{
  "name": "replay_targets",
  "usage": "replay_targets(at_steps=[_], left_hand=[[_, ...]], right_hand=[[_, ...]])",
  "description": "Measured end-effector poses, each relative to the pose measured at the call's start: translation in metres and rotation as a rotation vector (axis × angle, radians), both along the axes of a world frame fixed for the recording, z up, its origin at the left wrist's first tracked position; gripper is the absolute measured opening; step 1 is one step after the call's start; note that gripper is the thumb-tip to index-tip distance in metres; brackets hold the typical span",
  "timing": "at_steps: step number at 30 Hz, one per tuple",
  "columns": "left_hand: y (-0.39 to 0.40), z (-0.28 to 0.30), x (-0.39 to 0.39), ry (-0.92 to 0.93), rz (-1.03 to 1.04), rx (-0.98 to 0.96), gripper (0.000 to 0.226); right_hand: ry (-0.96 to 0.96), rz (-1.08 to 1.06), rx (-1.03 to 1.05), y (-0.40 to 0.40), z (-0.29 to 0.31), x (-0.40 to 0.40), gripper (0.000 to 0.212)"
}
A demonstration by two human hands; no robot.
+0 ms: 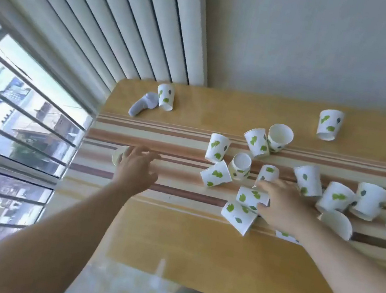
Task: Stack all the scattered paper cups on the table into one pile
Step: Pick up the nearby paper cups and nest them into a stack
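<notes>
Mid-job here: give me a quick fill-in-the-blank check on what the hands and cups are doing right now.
1. The left hand reaches for a cup at the table's ____ edge.
2. The right hand is on a cup lying on its ____.
3. The cups carry green ____ prints.
4. The striped cloth covers the ____.

Missing words: left; side; leaf; table

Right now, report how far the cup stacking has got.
Barely begun: no pile shows anywhere on the table. In hand: the left hand reaches over a lone cup at the table's left edge, and the right hand touches a lying cup in the central cluster; whether either grips is unclear. Left: the whole cluster, the far-left pair and the far-right cup.
</notes>
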State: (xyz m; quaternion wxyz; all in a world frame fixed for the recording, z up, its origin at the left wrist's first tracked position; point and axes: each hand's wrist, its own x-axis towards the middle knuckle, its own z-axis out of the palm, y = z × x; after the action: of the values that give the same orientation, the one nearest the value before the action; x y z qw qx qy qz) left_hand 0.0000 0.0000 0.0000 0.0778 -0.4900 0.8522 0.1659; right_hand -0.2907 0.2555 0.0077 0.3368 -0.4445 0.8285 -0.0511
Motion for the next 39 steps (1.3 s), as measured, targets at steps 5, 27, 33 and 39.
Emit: replay_targets(at_steps=[5,27,33,39], left_hand=[[-0.05,-0.019,0.04,-0.092,0.177,-0.054,0.08],[0.247,-0.061,-0.114,0.273,-0.833,0.281,0.091],[0.26,-0.089,-0.102,0.234,-0.66,0.374,0.12],[0.262,-0.108,-0.082,0.268,-0.478,0.345,0.103]], right_hand=[[0.004,-0.035,0.052,-0.002,-0.022,0.012,0.057],[0.004,-0.25,-0.132,0.111,-0.012,0.004,0.04],[-0.027,-0.221,-0.064,0.173,-0.045,0.013,0.04],[0.08,-0.042,-0.166,0.198,-0.104,0.017,0.041]])
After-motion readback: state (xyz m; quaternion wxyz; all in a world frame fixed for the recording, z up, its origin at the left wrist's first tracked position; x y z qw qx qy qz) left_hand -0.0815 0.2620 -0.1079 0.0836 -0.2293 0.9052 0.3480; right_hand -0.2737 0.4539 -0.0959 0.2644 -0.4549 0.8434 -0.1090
